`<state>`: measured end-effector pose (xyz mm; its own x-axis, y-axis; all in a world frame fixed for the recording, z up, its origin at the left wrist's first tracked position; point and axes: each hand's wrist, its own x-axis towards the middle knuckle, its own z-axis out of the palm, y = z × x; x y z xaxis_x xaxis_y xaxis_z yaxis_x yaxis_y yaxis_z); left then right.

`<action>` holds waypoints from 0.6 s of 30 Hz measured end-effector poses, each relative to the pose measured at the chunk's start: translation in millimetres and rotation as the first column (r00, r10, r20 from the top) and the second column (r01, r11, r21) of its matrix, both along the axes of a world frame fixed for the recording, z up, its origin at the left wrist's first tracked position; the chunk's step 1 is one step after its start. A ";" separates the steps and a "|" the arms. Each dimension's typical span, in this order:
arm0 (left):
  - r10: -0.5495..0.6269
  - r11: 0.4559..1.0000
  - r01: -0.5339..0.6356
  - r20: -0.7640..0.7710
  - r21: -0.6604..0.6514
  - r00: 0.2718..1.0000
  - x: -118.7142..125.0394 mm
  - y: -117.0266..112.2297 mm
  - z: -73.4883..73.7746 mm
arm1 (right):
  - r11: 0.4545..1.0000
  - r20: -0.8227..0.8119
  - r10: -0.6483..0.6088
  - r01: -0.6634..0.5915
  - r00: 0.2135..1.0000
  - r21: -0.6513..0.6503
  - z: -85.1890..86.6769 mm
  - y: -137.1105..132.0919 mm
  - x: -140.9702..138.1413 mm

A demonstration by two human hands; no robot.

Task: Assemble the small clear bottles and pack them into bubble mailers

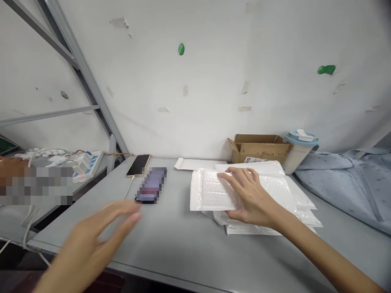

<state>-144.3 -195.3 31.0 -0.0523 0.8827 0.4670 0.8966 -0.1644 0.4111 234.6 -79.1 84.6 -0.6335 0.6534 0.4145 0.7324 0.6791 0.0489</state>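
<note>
My right hand (249,195) lies flat, fingers stretched out, on top of a stack of white bubble mailers (210,191) on the grey table (171,240). My left hand (94,236) hovers over the table's front left, fingers spread and blurred by motion, holding nothing. It is nearest a dark pixelated phone-like object (152,185). Behind that lies a phone (138,165) with a white cable plugged in.
A small open cardboard box (259,147) and a white cup with a blue lid (299,149) stand by the wall. A blue shirt (345,179) lies at the right. A power strip (85,162) sits on a lower shelf at the left, by a grey metal frame (88,81).
</note>
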 end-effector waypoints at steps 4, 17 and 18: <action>-0.322 0.857 0.471 0.496 -0.210 0.807 113.8 76.1 63.6 | 1.000 -0.021 0.021 -0.021 1.000 0.005 2.6 -6.8 8.4; -0.189 0.719 0.653 0.837 -0.239 0.514 201.6 139.4 42.9 | 0.999 -0.067 -0.033 0.033 0.997 0.004 -13.2 1.8 21.3; -0.206 0.728 0.644 0.821 -0.235 0.532 203.8 139.7 41.3 | 0.999 -0.070 -0.046 0.046 0.997 0.010 -14.0 1.4 21.5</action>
<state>59.6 -55.6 72.3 0.2835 0.9589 -0.0074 0.1453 -0.0353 0.9888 256.0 -77.7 70.6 -0.5723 0.6762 0.4640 0.7648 0.6443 0.0043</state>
